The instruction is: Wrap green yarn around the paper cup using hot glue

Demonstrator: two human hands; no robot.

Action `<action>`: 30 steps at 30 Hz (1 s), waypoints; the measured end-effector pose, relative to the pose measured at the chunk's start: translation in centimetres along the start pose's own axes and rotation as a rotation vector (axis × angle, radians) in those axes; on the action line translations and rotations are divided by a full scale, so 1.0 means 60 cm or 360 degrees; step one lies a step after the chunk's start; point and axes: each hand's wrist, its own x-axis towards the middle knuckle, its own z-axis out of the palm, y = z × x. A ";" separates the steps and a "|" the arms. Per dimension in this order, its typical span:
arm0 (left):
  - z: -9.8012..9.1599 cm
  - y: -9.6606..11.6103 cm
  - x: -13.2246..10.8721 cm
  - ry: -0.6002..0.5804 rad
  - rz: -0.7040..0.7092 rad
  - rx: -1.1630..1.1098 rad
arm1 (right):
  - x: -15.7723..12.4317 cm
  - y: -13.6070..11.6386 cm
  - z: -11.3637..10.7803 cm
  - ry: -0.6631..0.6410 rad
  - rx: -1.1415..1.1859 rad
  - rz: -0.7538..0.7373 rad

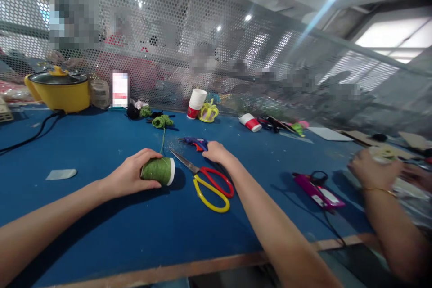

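Observation:
My left hand (137, 173) is wrapped round a spool of green yarn (158, 171) that lies on its side, white end to the right. A strand runs from it up to a loose bundle of green yarn (162, 121). With curled fingers, my right hand (218, 152) grips the handle of a blue glue gun (195, 143), whose red trigger faces me and whose nozzle points left. Between my hands lie scissors (189, 162) with one red and one yellow handle, beside my right wrist. Part of the glue gun is hidden under my fingers.
A yellow electric pot (64, 96), a jar (100, 93) and a lit phone (120, 89) stand at the back left. Paper cups (196, 99) and a yellow crown-shaped piece (208, 112) stand by the perforated screen. A purple power strip (317, 192) lies right, near another person's hand (374, 168).

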 end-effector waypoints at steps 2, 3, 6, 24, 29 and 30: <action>-0.001 -0.001 0.001 0.0016 -0.0005 0.0024 | -0.003 0.006 0.011 0.0008 0.0019 0.0033; -0.001 -0.003 0.001 0.0021 -0.0002 0.0036 | -0.003 0.007 0.015 0.0030 0.0044 0.0045; -0.002 -0.009 0.000 0.0049 0.0011 0.0074 | -0.008 0.006 0.016 0.0116 0.0140 0.0084; -0.003 -0.023 0.000 0.0102 0.0060 0.0116 | -0.153 -0.051 -0.035 -0.0379 0.0998 -0.0318; -0.002 -0.024 -0.002 0.0096 0.0049 0.0111 | -0.152 -0.047 -0.034 -0.0382 0.0916 -0.0369; -0.002 -0.024 -0.002 0.0097 0.0047 0.0110 | -0.151 -0.047 -0.033 -0.0388 0.0917 -0.0376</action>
